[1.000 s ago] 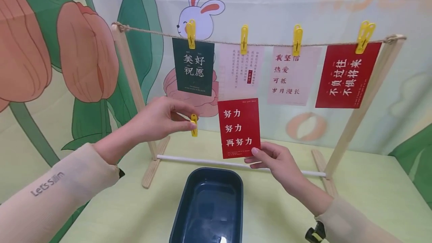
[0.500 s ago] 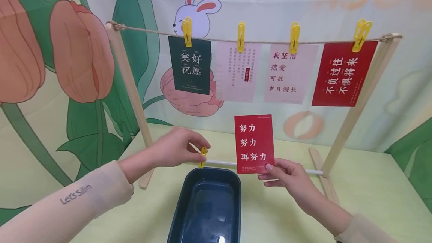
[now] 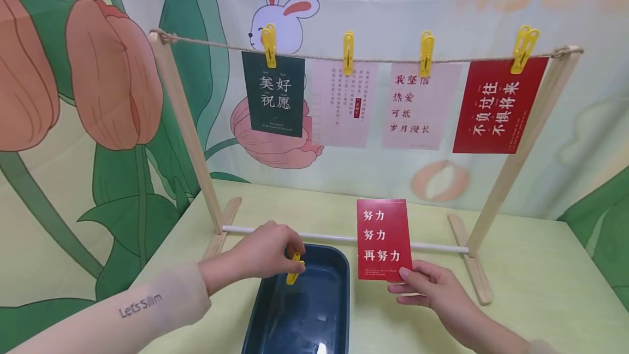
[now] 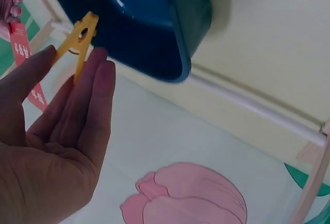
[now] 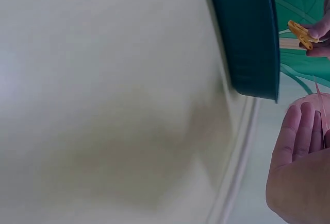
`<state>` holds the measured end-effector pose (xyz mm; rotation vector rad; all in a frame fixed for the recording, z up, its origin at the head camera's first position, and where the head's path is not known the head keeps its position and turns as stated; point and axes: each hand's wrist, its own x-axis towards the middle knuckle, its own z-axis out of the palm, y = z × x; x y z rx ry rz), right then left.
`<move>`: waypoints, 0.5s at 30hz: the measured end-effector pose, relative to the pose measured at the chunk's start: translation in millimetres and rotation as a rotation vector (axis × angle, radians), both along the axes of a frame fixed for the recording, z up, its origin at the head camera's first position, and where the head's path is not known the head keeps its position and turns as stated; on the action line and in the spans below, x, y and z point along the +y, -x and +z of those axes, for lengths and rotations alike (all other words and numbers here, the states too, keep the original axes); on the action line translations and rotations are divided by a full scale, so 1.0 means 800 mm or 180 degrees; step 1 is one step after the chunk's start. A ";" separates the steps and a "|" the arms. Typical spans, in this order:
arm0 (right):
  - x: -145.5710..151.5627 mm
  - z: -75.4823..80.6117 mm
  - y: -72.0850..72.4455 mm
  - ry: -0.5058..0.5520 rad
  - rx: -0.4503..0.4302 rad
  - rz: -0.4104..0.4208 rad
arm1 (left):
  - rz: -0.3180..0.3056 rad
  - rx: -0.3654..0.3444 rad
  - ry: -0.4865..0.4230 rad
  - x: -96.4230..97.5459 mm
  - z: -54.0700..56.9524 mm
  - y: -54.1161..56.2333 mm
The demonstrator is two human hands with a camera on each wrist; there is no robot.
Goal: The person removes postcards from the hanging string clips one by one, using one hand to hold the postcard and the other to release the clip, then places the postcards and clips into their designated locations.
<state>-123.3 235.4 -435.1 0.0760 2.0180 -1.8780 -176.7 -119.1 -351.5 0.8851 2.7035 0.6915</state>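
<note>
My left hand [image 3: 267, 253] pinches a yellow clothespin [image 3: 295, 269] between thumb and fingers, over the far end of a dark blue tray [image 3: 345, 299]. In the left wrist view the clothespin [image 4: 82, 41] points its nose toward the tray's inside. To the right of the tray, my right hand [image 3: 437, 288] holds a red card [image 3: 384, 239] with white Chinese writing by its lower right corner, thumb in front and fingers behind. The right wrist view shows the right hand [image 5: 301, 157] at its edge, with only a thin sliver of the card.
A wooden frame [image 3: 184, 135] carries a twine line [image 3: 309, 57]. Clipped to it by yellow clothespins are a dark green card [image 3: 274, 116], two pink cards [image 3: 339, 124] [image 3: 417, 105] and a red card [image 3: 491, 105]. A white rod [image 3: 324, 237] joins the frame's feet behind the tray.
Both hands have come down and to the right, away from the line. The clothespin has gone from below the green card to over the tray; the held red card has lowered too.
</note>
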 end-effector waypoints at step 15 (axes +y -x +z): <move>0.023 -0.037 -0.020 0.0304 -0.0479 0.0060 | 0.0186 0.0132 0.0515 0.028 -0.055 -0.017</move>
